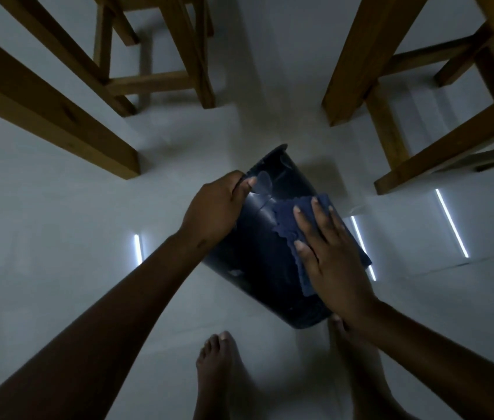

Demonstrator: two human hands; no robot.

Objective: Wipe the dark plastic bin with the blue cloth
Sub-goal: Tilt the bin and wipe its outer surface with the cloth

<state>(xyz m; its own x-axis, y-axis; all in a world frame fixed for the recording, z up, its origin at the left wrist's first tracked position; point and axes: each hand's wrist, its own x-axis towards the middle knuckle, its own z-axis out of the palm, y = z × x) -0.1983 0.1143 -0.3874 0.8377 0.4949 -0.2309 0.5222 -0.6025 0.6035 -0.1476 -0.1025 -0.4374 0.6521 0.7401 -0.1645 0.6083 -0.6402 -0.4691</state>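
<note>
Mid-wipe: the left hand (212,207) clamps the dark plastic bin (258,256) at its rim, the right hand (327,253) — fingers flat, gripping nothing — presses the blue cloth (288,216) on the bin's side, needing a downward stroke next.

The bin (265,268) is dark navy, almost black, and glossy, with pale grey reflections near its far end. On the right part of the bin lies the cloth (288,219), a deeper blue with a scalloped edge. The floor (57,222) around the bin is pale grey, and thin bright white stripes of light are on it left and right of the bin. Beyond the bin, the wooden legs (57,110) are honey brown with darker knots.
</note>
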